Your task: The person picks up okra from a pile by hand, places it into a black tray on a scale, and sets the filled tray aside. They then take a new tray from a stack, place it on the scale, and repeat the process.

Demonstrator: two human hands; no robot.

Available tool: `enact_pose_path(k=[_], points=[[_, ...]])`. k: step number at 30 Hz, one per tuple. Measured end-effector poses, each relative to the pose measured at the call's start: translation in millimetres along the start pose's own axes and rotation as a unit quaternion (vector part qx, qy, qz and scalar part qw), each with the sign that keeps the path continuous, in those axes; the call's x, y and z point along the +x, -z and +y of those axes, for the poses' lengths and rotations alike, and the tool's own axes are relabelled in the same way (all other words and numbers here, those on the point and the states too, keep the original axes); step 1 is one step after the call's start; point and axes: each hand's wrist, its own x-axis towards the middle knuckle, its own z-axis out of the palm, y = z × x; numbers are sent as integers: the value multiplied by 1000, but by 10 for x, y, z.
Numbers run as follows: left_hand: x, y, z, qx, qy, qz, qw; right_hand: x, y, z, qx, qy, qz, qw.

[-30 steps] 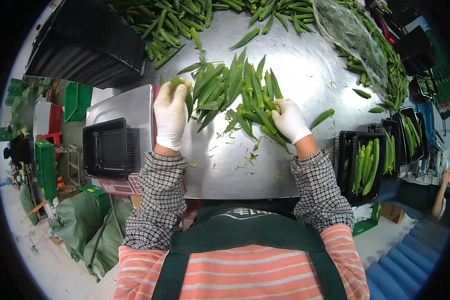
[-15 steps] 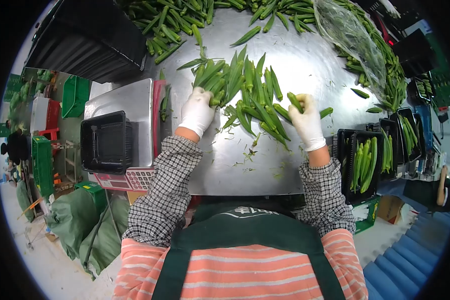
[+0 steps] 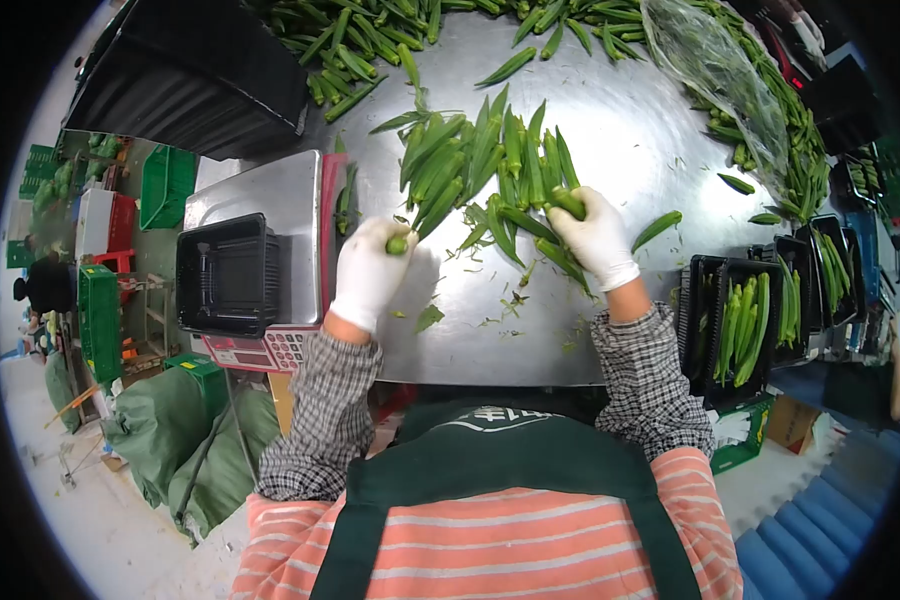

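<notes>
My left hand (image 3: pixel 370 268), in a white glove, is closed on an okra pod whose green end (image 3: pixel 397 244) shows at the fingers, just left of the loose okra pile (image 3: pixel 435 170) on the metal table (image 3: pixel 460 350). My gloved right hand (image 3: pixel 592 238) holds okra, a thick green end (image 3: pixel 567 203) standing out between thumb and fingers. Beneath and beside its fingers lie more pods of the pile. One single pod (image 3: pixel 657 229) rests to the right of that hand. Small green scraps are scattered between the hands.
On the left, a black tray (image 3: pixel 228 275) sits on a scale (image 3: pixel 305 215). Black trays with okra (image 3: pixel 740 325) stand at the right. Larger okra heaps (image 3: pixel 355 45) and clear plastic film (image 3: pixel 715 75) lie at the back. A person's arm (image 3: pixel 898 380) shows far right.
My left hand has drawn back toward me and left from the pile with an okra pod. My right hand has shifted slightly left. The view has shifted a little.
</notes>
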Motion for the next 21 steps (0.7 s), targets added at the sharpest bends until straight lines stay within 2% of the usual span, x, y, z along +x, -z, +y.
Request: enact_pose_path(k=[1,4,5,7,8,11,12,13,15,16,19,21], points=[[91,-134,-47,-4,-32,14,999,-48,87,-44,144,-33,12,989],[319,-513,-23,10,-28,-8,1000,-106,369,104,253,-100,9,962],[357,-588,22,60,-1,-39,997,-158,406,124,304,-109,13,946],[405,-706,121,163,49,-101,980,-286,439,197,218,-114,-13,969],[392,-732,96,168,69,-126,975,-319,369,253,182,-67,13,981],[293,-665,12,142,50,-83,985,-332,242,300,-22,-24,7,999],[271,-601,5,85,48,-4,995,-307,175,269,-107,-28,15,994],[291,-534,-17,66,56,43,995,-276,106,250,-133,-18,13,991],[437,-317,63,-1,172,10,985,-197,-22,237,-189,1,4,982],[512,-282,82,20,171,8,985,-150,-66,258,-218,23,-7,976],[690,-363,82,47,148,-40,987,-101,93,212,-56,-51,8,997],[754,-547,0,92,102,-51,989,-96,285,341,174,-61,38,982]])
